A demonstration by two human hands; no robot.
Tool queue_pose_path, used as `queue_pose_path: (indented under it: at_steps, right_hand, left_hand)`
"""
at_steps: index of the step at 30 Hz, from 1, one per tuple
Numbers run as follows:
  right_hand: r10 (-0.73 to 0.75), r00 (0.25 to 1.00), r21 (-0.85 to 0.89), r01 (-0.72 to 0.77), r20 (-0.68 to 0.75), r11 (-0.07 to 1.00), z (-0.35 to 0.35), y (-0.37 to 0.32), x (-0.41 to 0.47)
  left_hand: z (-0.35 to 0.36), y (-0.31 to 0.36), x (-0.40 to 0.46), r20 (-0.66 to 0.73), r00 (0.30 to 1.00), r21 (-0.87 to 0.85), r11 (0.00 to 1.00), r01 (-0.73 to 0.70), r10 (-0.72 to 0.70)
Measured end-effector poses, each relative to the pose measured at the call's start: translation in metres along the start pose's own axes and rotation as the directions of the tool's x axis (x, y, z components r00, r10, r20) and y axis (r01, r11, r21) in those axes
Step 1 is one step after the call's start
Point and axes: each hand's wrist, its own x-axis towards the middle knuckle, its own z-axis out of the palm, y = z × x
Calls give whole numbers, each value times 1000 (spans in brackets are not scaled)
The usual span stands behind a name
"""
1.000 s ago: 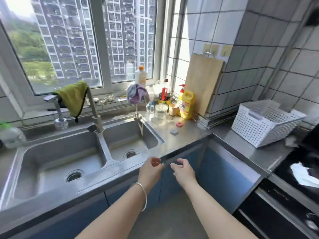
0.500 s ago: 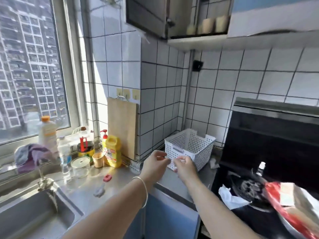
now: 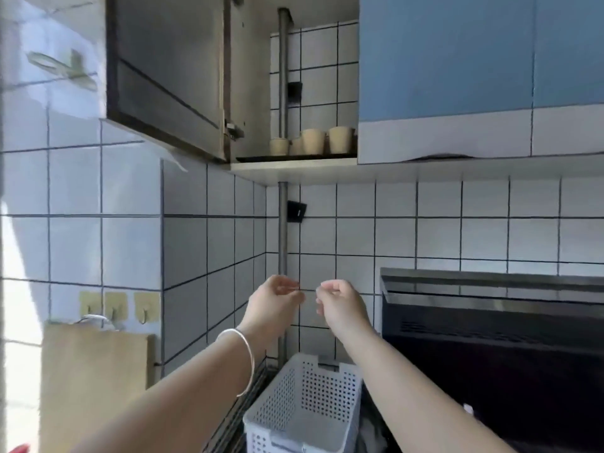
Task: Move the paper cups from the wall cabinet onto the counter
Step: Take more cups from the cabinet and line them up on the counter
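Observation:
Several beige paper cups [image 3: 313, 141] stand upright on the bottom shelf [image 3: 294, 157] of the wall cabinet, whose door [image 3: 166, 76] hangs open to the left. Well below the shelf, my left hand [image 3: 275, 305] and my right hand [image 3: 340, 307] are raised side by side in front of the tiled corner. Their fingers are loosely curled and hold nothing. A bangle sits on my left wrist. Neither hand touches the cups or the cabinet.
A white perforated basket [image 3: 304, 403] stands below my hands. A wooden cutting board [image 3: 94, 380] leans on the left wall under hooks. A dark range hood [image 3: 490, 322] juts out at right beneath blue cabinet doors [image 3: 457, 60]. A vertical pipe [image 3: 282, 243] runs up the corner.
My view has swung from the sink up to the open wall cabinet. Both hands have risen with it, staying close together and holding nothing.

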Motion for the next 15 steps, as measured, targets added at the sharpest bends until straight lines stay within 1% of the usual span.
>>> queue_pose_path:
  at_steps: [3, 7, 11, 15]
  right_hand:
    - [-41, 998, -57, 39, -38, 998, -3, -13, 43]
    - [-139, 986, -117, 129, -87, 985, -10, -31, 104]
    - [-256, 961, -202, 233, -101, 951, -15, -59, 160]
    - [-359, 927, -229, 327, -112, 917, -13, -88, 212]
  left_hand:
    - [8, 9, 50, 7, 999, -42, 998, -51, 51]
    - [20, 24, 111, -19, 992, -102, 986, -130, 129]
    - [28, 45, 162, -34, 979, -154, 967, -203, 200]
    - [30, 70, 215, -61, 960, -153, 948, -280, 274]
